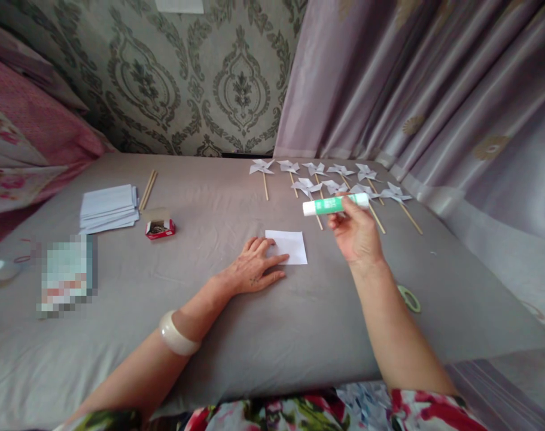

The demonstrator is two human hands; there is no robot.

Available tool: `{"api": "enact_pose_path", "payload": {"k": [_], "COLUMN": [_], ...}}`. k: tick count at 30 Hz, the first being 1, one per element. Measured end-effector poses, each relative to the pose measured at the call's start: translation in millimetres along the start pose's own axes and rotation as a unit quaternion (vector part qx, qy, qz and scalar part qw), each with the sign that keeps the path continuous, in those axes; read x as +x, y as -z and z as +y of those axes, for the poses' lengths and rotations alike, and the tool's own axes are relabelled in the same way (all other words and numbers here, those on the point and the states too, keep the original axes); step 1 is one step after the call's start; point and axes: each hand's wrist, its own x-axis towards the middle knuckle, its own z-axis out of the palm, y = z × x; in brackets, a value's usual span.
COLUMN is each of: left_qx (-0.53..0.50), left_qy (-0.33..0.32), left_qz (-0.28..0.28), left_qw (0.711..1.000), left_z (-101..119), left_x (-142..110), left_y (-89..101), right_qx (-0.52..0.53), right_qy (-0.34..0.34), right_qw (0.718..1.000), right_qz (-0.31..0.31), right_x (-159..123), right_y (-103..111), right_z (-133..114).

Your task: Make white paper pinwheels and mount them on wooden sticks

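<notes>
My left hand lies flat with fingers spread, its fingertips on the left part of a small white sheet of paper. Raised to the right of that sheet, my right hand grips a green and white glue stick held nearly level. A white cap or end shows at each end of the stick; whether it is capped I cannot tell. Behind it stand several white paper pinwheels on thin wooden sticks, lying in two rows and partly hidden by the glue stick. Beside my right forearm are green scissor handles.
On the left lie a stack of white paper, wooden sticks and an open red box of small metal pieces. Nearer are a blurred pale packet and a white round object. Curtains border the grey cloth surface.
</notes>
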Motion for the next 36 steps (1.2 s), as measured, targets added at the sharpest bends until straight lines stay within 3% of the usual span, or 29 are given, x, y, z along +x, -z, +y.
{"api": "enact_pose_path", "payload": {"k": [4,7,10,14,17,21,24,28,31,36], "left_qx": [-0.001,-0.093,-0.256,-0.434,-0.463,-0.435,-0.402,-0.313,-0.223,-0.090], "left_qy": [0.003,0.062,0.170,0.238,0.275,0.320,0.357,0.416,0.439,0.483], "left_qz": [0.032,0.106,0.208,0.219,0.220,0.206,0.251,0.386,0.442,0.406], "left_qw": [0.999,0.988,0.929,0.841,0.813,0.816,0.805,0.762,0.750,0.771], "left_z": [6,21,40,58,65,65,52,11,-26,-68], "left_x": [1,-1,-10,-28,-38,-45,-46,-49,-59,-73], "left_y": [10.5,23.6,30.5,27.9,26.3,28.9,36.3,55.3,67.3,67.4], "right_qx": [0.152,0.251,0.344,0.431,0.440,0.362,0.299,0.263,0.262,0.247], "right_qy": [-0.095,-0.228,-0.357,-0.451,-0.490,-0.530,-0.539,-0.521,-0.501,-0.503], "right_qw": [0.984,0.941,0.867,0.780,0.751,0.762,0.779,0.801,0.810,0.808], "right_qz": [0.001,-0.021,-0.046,-0.056,-0.049,-0.081,-0.115,-0.136,-0.156,-0.183], "right_x": [-15,-46,-83,-116,-125,-131,-136,-143,-146,-146], "right_y": [0,-15,-38,-62,-69,-71,-69,-63,-61,-59], "right_z": [-7,6,20,27,29,32,35,36,37,38]}}
